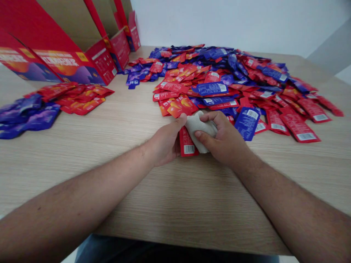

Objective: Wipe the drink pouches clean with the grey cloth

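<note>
A red sachet (188, 144) with a white barcode label is pinched in my left hand (168, 140), thumb on top, its other fingers partly hidden behind it. My right hand (219, 135) is closed on a folded, ribbed whitish cloth (201, 128), which lies against the sachet's printed face. Both hands are close together near the front of a large pile of red and blue sachets (214, 80). Just right of my right hand, a blue sachet (247, 124) lies barcode side up at the pile's edge.
Tall red cardboard boxes (74, 62) with cut-open fronts stand at the back left. Before them lie a group of red sachets (79, 96) and a group of blue sachets (30, 115). The wooden table (192, 208) ends at my lap; a white wall (233, 25) rises behind.
</note>
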`<state>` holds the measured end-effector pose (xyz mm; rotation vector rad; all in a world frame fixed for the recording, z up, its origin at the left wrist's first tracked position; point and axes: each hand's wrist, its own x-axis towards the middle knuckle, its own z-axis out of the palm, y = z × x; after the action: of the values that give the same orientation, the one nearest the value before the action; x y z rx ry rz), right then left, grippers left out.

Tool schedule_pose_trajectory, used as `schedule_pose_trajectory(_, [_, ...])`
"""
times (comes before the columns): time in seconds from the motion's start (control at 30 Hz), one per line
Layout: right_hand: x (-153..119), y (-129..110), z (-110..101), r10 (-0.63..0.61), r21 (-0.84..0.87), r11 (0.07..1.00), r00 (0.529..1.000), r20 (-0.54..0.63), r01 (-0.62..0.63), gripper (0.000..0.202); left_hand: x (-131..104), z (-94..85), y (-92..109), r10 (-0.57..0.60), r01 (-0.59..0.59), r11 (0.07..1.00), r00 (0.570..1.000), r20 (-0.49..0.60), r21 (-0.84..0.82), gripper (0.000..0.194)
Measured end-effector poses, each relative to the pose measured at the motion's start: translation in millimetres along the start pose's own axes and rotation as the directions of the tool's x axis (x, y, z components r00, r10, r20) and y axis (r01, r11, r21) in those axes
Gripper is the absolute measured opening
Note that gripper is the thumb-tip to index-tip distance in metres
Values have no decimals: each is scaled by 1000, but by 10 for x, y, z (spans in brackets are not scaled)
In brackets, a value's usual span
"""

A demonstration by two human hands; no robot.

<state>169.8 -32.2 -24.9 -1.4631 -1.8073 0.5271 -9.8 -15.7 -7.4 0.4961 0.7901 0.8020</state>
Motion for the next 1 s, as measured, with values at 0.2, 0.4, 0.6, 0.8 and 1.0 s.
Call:
schedule_pose_trajectory(0.2, [-37,-201,-195,-244,0,967,932,267,254,30,8,2,-53,123,-112,989,985,-120,100,47])
schedule_pose_trajectory(0.4, [-6,-175,-209,-262,-110,957,962,79,269,32,-44,30,-18,47,-49,997,998,36,59,57])
schedule_pose_trajectory(0.6, [-61,-200,-166,-332,-80,931,916,224,357,29,-73,46,9,60,-64,996,997,53,69,64])
schedule_pose_trajectory(0.8, [-61,-204,-179,-324,-142,928,935,142,344,30,-69,33,20,63,-69,996,992,105,59,65])
schedule_pose_trajectory(1.0, [-65,-190,-174,-346,-138,919,922,174,370,31,-38,-28,27,68,-86,990,985,159,114,73])
